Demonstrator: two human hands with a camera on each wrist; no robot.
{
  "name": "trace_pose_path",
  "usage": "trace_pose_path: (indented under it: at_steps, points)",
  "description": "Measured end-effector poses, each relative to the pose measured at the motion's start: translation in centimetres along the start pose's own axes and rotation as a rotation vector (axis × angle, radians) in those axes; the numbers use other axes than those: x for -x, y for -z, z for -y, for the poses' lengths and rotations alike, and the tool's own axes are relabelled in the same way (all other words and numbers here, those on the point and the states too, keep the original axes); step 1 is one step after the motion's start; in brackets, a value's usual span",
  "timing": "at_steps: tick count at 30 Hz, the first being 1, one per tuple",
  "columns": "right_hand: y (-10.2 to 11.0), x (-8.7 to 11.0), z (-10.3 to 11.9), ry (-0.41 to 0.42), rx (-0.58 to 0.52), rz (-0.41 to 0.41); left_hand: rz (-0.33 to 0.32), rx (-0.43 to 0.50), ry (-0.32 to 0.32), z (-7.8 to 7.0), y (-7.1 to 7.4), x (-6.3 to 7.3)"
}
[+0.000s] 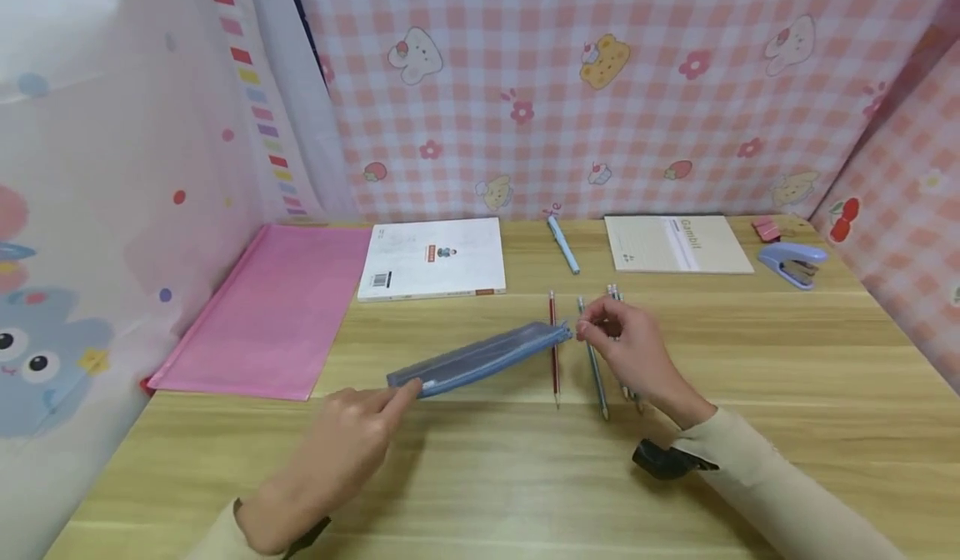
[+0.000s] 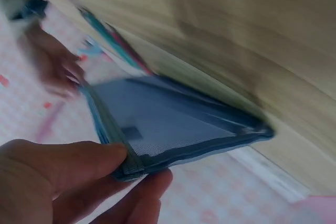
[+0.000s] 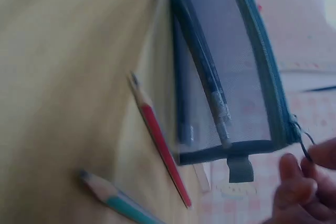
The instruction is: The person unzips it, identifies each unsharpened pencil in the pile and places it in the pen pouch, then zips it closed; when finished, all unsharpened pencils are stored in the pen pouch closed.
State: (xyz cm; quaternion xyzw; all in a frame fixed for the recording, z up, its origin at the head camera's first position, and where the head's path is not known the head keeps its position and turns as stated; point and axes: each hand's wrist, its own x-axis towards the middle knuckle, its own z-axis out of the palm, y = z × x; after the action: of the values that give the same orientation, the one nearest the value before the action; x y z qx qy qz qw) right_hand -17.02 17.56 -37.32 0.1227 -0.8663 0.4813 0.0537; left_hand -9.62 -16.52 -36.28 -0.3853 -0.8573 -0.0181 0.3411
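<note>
A blue mesh zipper pouch (image 1: 480, 358) hangs tilted above the table, its zipper edge up. My left hand (image 1: 345, 435) pinches one top corner between thumb and fingers. At the opposite end my right hand (image 1: 633, 345) pinches the thin cord (image 3: 306, 148) of the zipper pull. Long thin shapes like pencils (image 3: 210, 87) show through the mesh. Below that end lie a red pencil (image 1: 556, 372) and a teal pencil (image 1: 596, 368). Several more pencils (image 1: 613, 292) lie partly hidden under my right hand.
Along the back are a pink folder (image 1: 277, 310), a white book (image 1: 431, 256), a light blue pen (image 1: 563, 245) and a notepad (image 1: 675, 243). A purple stapler (image 1: 791, 262) and a pink clip (image 1: 766, 229) sit back right. Patterned cloth walls (image 1: 525, 85) border the table.
</note>
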Motion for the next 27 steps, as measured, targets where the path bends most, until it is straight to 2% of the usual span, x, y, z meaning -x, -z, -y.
trace_pose_path:
  at_steps: [3, 6, 10, 15, 20, 27]
  points:
    - [-0.7, 1.0, 0.2, 0.024, 0.018, 0.134, 0.088, 0.044, 0.101, 1.9, -0.3, 0.4]
    - [-1.7, 1.8, 0.6, 0.089, 0.052, 0.249, 0.185, 0.107, 0.213, 3.4, -0.8, 0.6]
    - [-3.1, 2.3, 0.9, 0.185, 0.121, 0.316, 0.274, 0.199, 0.3, 4.7, -1.6, 0.9]
    - [-4.0, 2.4, 0.9, 0.201, 0.233, 0.298, 0.335, 0.262, 0.331, 5.3, -2.5, 1.4]
    - [-4.2, 2.4, 0.9, 0.223, 0.321, 0.283, 0.367, 0.303, 0.353, 5.4, -3.2, 1.4]
    - [-3.8, 2.5, 1.0, 0.241, 0.388, 0.308, 0.417, 0.266, 0.362, 5.6, -3.2, 1.2]
